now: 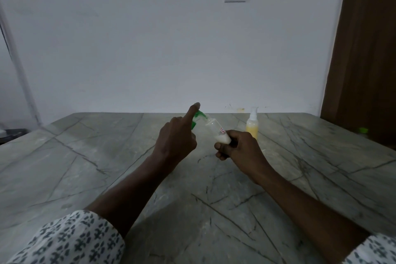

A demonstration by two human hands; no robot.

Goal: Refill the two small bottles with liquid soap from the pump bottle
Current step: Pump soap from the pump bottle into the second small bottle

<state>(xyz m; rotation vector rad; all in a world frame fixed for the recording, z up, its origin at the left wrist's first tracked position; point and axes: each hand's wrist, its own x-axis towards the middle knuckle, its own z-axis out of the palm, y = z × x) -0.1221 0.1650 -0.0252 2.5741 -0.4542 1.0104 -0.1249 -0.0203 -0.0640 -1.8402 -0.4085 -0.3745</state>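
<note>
Above the middle of the stone table [111, 156], a small clear bottle [217, 133] is held tilted, its open mouth raised toward the green pump head [198, 117] of the pump bottle, most of which is hidden behind the left hand [174, 139]. A little white soap is seen pooled at the small bottle's lower end. The right hand [237, 146] is closed around that end, fingers pinching it. The left hand's forefinger is laid on the pump head, the other fingers curled; what they grasp cannot be told. Filling this bottle is judged to be the step in hand. Next, a steady press is called for, with mouth kept under spout. Beyond the small bottle, to its right, a yellow-filled spray bottle [252, 124] stands upright
</note>
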